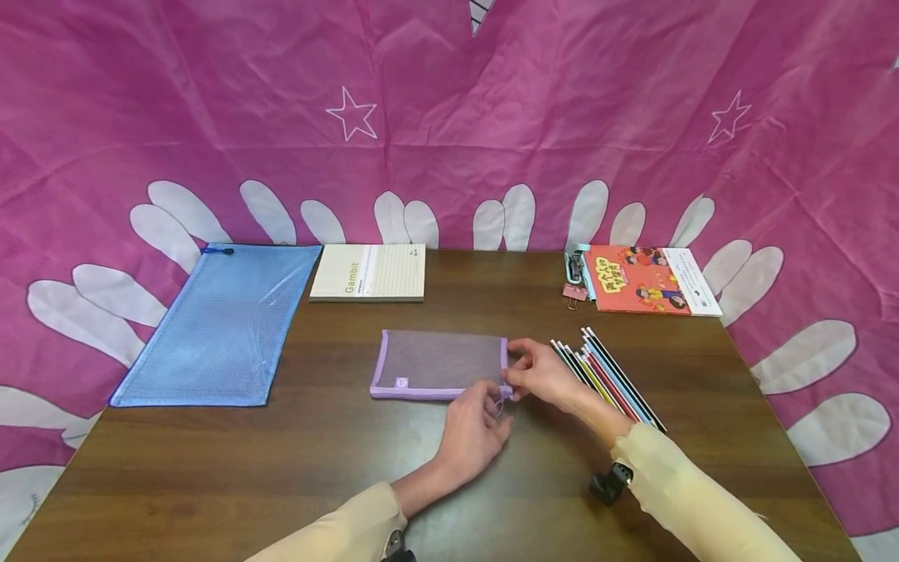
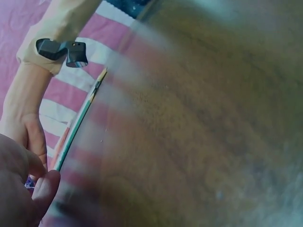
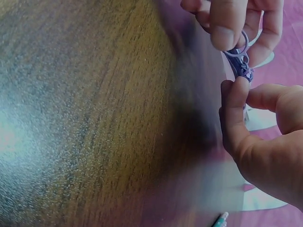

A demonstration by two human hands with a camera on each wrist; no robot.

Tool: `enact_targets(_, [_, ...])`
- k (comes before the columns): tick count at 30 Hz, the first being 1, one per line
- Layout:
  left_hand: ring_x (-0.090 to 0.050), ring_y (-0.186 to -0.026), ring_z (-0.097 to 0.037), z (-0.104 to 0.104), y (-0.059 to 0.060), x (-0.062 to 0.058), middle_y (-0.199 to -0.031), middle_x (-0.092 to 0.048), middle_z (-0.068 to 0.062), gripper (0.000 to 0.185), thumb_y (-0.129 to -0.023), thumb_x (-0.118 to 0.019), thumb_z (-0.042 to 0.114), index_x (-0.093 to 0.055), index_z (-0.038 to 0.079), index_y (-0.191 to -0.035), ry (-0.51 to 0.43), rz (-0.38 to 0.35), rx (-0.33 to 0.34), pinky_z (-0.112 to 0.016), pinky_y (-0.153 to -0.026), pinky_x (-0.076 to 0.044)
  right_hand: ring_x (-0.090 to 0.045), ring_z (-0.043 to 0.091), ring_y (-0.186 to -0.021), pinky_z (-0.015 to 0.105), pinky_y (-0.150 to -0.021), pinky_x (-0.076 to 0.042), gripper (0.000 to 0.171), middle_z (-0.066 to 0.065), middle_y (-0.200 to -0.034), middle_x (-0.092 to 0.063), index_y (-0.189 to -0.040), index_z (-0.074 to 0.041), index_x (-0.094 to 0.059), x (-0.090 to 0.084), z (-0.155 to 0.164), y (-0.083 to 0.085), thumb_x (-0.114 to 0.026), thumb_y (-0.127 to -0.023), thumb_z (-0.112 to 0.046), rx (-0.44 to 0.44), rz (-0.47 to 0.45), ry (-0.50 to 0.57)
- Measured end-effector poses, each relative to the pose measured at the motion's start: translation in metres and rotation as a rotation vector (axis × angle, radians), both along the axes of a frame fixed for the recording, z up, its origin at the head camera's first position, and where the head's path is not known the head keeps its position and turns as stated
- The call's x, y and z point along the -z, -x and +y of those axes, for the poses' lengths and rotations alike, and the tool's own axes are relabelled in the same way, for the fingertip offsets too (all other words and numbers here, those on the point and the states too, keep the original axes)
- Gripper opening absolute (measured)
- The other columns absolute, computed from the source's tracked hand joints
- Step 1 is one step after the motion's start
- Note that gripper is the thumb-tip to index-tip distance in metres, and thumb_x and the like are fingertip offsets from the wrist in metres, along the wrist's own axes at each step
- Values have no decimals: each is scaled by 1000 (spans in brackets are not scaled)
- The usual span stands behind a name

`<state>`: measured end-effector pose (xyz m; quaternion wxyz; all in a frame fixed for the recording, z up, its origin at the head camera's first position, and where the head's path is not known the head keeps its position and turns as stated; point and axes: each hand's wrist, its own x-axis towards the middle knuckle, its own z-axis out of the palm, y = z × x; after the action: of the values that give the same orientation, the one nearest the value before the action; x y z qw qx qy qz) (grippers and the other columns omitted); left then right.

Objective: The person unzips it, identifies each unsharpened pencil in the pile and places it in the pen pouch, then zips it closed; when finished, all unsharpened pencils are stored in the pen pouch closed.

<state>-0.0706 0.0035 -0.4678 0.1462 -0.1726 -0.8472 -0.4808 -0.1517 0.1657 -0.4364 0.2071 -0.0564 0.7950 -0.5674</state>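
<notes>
A purple-edged mesh zipper pouch (image 1: 444, 361) lies flat on the table, its zipper edge towards me. At its near right corner my left hand (image 1: 472, 437) pinches the ring-shaped zipper pull (image 3: 245, 45) between thumb and fingers. My right hand (image 1: 546, 376) pinches the pouch's right edge by the zipper end, thumb against index finger. In the right wrist view, the left hand (image 3: 232, 21) sits just above the right hand (image 3: 272, 130), with the ring between them. Most of the pouch is hidden in both wrist views.
Several pencils (image 1: 609, 376) lie loosely bunched beside my right forearm. A blue mesh zipper bag (image 1: 218, 328) lies at the left, with a notebook (image 1: 368, 272) at the back. Back right are a red booklet (image 1: 635, 279) and binder clips (image 1: 574, 292). Pink cloth (image 1: 449, 117) hangs behind the table.
</notes>
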Motion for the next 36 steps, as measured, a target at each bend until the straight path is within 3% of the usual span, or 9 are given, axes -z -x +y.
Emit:
enact_targets(6, [-57,-66,-11,0,-2,4,-77,-58,0,43,-68,-79,-3,-61,6,-106,116,128,-50,-30,-59,-50,-62,20,-61,34,-62,-58,56,16,-83,-62,-137,15,-40,2,-1,-3,-65,-89,3,7,-22,2])
enact_targets(11, [-61,-65,-20,-4,0,7,-85,-60,-6,43,-68,-77,-7,-63,7,-106,156,260,-42,-34,-56,-54,-62,19,-62,34,-62,-58,54,18,-84,-61,-137,16,-39,3,-3,-4,-64,-90,5,4,-53,25])
enact_targets(14, [-62,-65,-20,-5,1,7,-86,-61,-7,39,-70,-78,-6,-66,7,-104,158,286,-29,-34,-57,-55,-62,19,-62,34,-63,-58,54,18,-85,-61,-136,16,-39,2,-3,-4,-64,-90,5,6,-65,37])
enact_targets(24, [-59,-65,-9,-5,5,2,-76,-62,-2,17,-75,-73,-5,-66,4,-87,80,200,-38,-20,-59,-49,-61,20,-63,35,-65,-58,55,18,-86,-60,-138,15,-38,-1,-2,0,-64,-91,3,-4,-74,27])
enact_targets(29, [-57,-67,-9,-8,5,-2,-78,-62,0,18,-74,-70,-5,-68,7,-86,79,133,-40,-24,-59,-49,-59,19,-62,34,-64,-58,55,17,-84,-59,-139,15,-38,0,-2,-1,-63,-91,4,-1,-89,35])
enact_targets(36, [-59,-71,-17,-11,6,-5,-80,-60,-3,13,-76,-67,-5,-64,5,-84,160,107,-58,-33,-61,-51,-59,18,-59,32,-61,-57,53,16,-82,-58,-138,15,-40,-1,-3,0,-62,-90,6,9,-79,34])
